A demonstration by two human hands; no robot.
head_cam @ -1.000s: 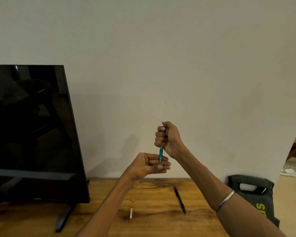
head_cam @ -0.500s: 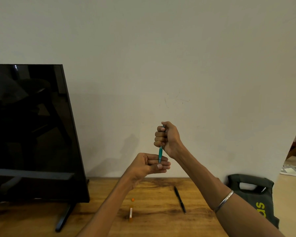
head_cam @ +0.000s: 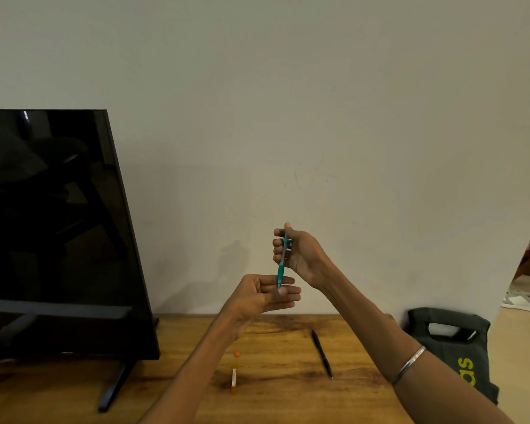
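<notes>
Head view.
- Green pen: held in the air above the desk, nearly upright, top leaning slightly right, in front of the wall.
- Right hand: fingers curled round the pen's upper half, thumb at the top end.
- Left hand: lower and just left of the right hand, fingers stretched sideways, thumb pinching the pen's lower tip against them.
- Bracelet: 1, metal, on the right forearm.
- Black pen: lying on the desk below the hands, apart from them.
- Orange-and-white piece: small, on the desk left of the black pen; 1 orange bit just behind it.
- Screen: dark, on a stand at the desk's left.
- Bag: dark, on the floor right of the desk; 1 shoe beyond it.
</notes>
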